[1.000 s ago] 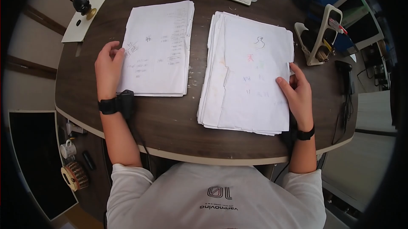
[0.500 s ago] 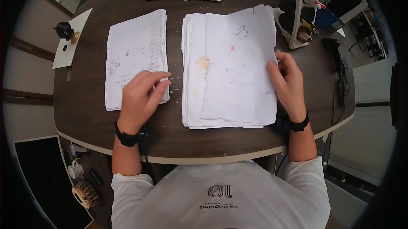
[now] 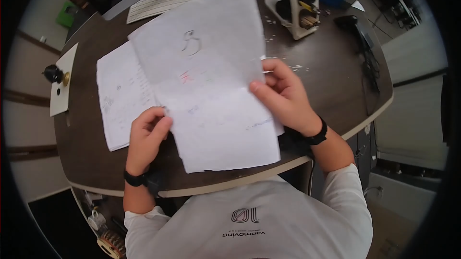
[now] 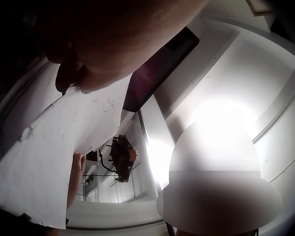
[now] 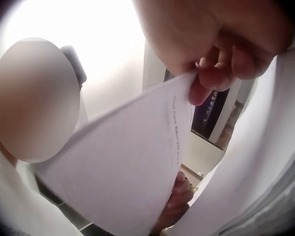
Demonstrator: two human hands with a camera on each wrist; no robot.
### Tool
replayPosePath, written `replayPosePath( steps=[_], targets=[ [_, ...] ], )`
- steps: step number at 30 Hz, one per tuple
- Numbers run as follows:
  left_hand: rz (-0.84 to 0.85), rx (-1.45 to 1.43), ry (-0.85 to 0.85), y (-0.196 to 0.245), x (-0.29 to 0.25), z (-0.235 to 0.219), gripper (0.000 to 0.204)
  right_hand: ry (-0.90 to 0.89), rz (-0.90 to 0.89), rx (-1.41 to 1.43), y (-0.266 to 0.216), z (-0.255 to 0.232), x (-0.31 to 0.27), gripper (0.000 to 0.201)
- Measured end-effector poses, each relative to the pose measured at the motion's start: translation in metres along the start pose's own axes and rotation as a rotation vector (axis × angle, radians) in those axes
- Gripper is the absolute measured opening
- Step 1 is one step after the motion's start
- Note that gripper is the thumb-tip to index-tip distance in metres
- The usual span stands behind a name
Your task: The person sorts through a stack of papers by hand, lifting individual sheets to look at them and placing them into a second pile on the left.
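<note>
At left, a paper stack (image 3: 115,107) lies on your desk (image 3: 79,148), its right side partly covered by the drawn-on sheet (image 3: 216,95). Next, your left hand (image 3: 146,139) pinches the sheet's left long edge between thumb and fingers. The sheet is held up between your hands, its long axis running away from your body, far end leaning left. At right, your right hand (image 3: 285,98) grips the opposite edge, thumb on top and farther in; this grip sits slightly farther from your body than the left. Both hands touch the sheet, so neither is nearer.
</note>
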State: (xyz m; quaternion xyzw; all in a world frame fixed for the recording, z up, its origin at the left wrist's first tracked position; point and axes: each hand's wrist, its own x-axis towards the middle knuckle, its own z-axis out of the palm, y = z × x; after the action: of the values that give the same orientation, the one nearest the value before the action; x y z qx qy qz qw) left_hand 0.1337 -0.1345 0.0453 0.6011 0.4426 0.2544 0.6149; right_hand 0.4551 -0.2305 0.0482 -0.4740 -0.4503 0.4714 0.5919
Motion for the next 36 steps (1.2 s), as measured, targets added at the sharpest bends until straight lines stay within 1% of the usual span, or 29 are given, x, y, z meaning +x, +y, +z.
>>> replayPosePath(
  steps=[2, 4, 5, 6, 8, 9, 10, 11, 12, 14, 15, 17, 18, 20, 22, 24, 25, 27, 28, 30, 32, 34, 36],
  targets=[
    [-0.001, -0.081, 0.076, 0.0, 0.002, 0.001, 0.013, -0.071, 0.04, -0.019, -0.009, -0.002, 0.001, 0.031],
    [0.065, -0.027, 0.184, -0.002, 0.004, -0.001, 0.012, -0.07, -0.004, -0.063, -0.001, -0.007, 0.003, 0.03],
    [0.069, -0.028, 0.227, -0.011, 0.014, -0.005, 0.011, -0.075, -0.047, -0.119, -0.008, -0.02, 0.001, 0.03],
    [0.049, -0.017, 0.31, -0.025, 0.008, -0.024, 0.011, -0.119, -0.073, -0.148, -0.006, -0.018, 0.004, 0.03],
    [0.106, 0.047, 0.374, -0.033, 0.018, -0.034, 0.009, -0.046, -0.075, -0.298, -0.005, -0.022, 0.008, 0.032],
    [0.102, -0.003, 0.342, -0.029, 0.022, -0.033, 0.008, -0.007, -0.085, -0.34, -0.005, -0.029, 0.009, 0.032],
    [0.086, -0.038, 0.327, -0.03, 0.023, -0.036, 0.007, 0.068, -0.12, -0.479, 0.001, -0.031, 0.012, 0.036],
    [0.123, -0.034, 0.374, -0.04, 0.031, -0.037, 0.007, 0.132, -0.154, -0.608, 0.005, -0.033, 0.014, 0.04],
    [0.131, -0.033, 0.373, -0.045, 0.034, -0.038, 0.007, 0.135, -0.162, -0.609, 0.006, -0.037, 0.015, 0.04],
    [0.224, 0.161, 0.332, -0.043, 0.032, -0.034, 0.01, 0.247, -0.081, -0.752, 0.01, -0.039, 0.018, 0.051],
    [0.221, 0.165, 0.342, -0.04, 0.03, -0.032, 0.01, 0.237, -0.083, -0.746, 0.01, -0.039, 0.019, 0.051],
    [0.183, 0.216, 0.297, -0.028, 0.027, -0.022, 0.012, 0.213, 0.009, -0.812, 0.01, -0.041, 0.017, 0.061],
    [0.17, 0.223, 0.312, -0.021, 0.023, -0.019, 0.012, 0.195, 0.013, -0.8, 0.009, -0.04, 0.017, 0.061],
    [0.005, 0.224, 0.285, -0.008, 0.02, -0.013, 0.013, 0.108, 0.157, -0.838, 0.003, -0.039, 0.019, 0.066],
    [0.01, 0.196, 0.325, -0.011, 0.022, -0.01, 0.014, 0.105, 0.15, -0.835, 0.008, -0.04, 0.021, 0.067],
    [0.053, 0.166, 0.274, -0.013, 0.021, -0.012, 0.011, 0.124, 0.101, -0.778, 0.011, -0.042, 0.02, 0.064],
    [0.041, 0.169, 0.288, -0.012, 0.021, -0.009, 0.011, 0.108, 0.104, -0.77, 0.011, -0.042, 0.019, 0.064],
    [0.27, 0.127, 0.312, -0.01, 0.019, -0.006, 0.009, 0.143, 0.06, -0.795, 0.01, -0.04, 0.018, 0.065],
    [0.204, 0.058, 0.29, -0.013, 0.015, -0.02, 0.013, 0.152, 0.054, -0.797, 0.009, -0.038, 0.017, 0.067],
    [0.284, 0.022, 0.363, -0.016, 0.015, -0.032, 0.018, 0.148, 0.069, -0.803, 0.004, -0.036, 0.018, 0.068],
    [0.279, -0.003, 0.409, -0.009, 0.014, -0.049, 0.022, 0.159, 0.068, -0.8, 0.005, -0.035, 0.019, 0.069],
    [0.28, 0.006, 0.458, -0.002, 0.011, -0.073, 0.022, 0.161, 0.038, -0.788, 0.006, -0.034, 0.021, 0.068],
    [0.272, 0.006, 0.456, 0.002, 0.006, -0.099, 0.02, 0.154, 0.025, -0.82, 0.004, -0.033, 0.022, 0.067]
  ],
)
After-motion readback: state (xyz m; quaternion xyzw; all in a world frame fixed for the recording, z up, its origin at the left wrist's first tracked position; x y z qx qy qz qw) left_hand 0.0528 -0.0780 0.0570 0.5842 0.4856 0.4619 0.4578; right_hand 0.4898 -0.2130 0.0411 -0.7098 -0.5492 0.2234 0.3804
